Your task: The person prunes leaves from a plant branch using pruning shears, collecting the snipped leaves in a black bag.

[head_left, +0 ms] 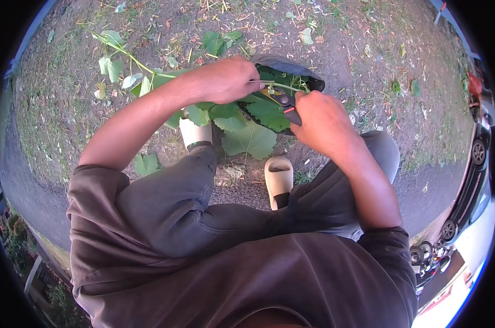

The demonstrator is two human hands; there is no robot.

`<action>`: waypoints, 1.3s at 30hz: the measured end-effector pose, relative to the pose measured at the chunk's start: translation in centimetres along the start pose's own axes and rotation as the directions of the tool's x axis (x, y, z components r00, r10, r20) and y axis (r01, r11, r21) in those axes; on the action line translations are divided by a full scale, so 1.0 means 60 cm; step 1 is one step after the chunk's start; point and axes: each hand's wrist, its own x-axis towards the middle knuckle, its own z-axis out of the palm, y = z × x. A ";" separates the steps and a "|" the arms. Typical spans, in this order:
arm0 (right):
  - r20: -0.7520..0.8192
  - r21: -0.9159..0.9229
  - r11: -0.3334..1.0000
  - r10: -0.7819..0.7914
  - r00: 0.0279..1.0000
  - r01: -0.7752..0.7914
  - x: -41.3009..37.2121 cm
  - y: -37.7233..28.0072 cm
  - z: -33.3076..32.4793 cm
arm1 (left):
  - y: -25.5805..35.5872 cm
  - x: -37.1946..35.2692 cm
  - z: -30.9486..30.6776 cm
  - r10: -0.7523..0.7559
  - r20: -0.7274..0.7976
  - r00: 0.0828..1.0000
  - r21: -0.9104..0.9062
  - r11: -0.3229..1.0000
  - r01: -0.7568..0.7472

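My left hand [225, 80] grips a long green vine stem [128, 56] with big leaves [249, 138] that trail down over my knee. My right hand [321, 121] is closed on black pruning shears [287, 104] with a red mark, their blades at the thin stem just right of my left fist. Below the two hands sits a dark bucket [291, 66] holding cut green leaves. I am crouched, in grey trousers and pale slip-on shoes [278, 176].
Bare dirt ground with dry grass and scattered leaves [307, 36] lies all around. A paved strip runs along the left. Parked vehicles [477, 164] stand at the right edge.
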 end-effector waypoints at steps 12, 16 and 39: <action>-0.070 0.103 0.994 -0.037 0.997 0.044 0.005 0.054 0.003 | -0.029 -0.009 0.001 0.073 -0.081 0.994 0.023 0.997 -0.071; -0.033 -0.025 0.999 -0.036 0.999 0.035 0.001 0.064 0.006 | -0.027 -0.012 -0.007 0.062 -0.054 0.997 0.018 0.998 -0.062; -0.033 0.009 0.998 -0.058 0.998 0.058 0.011 0.005 0.011 | -0.024 -0.002 0.037 0.221 -0.250 0.943 0.255 0.954 -0.156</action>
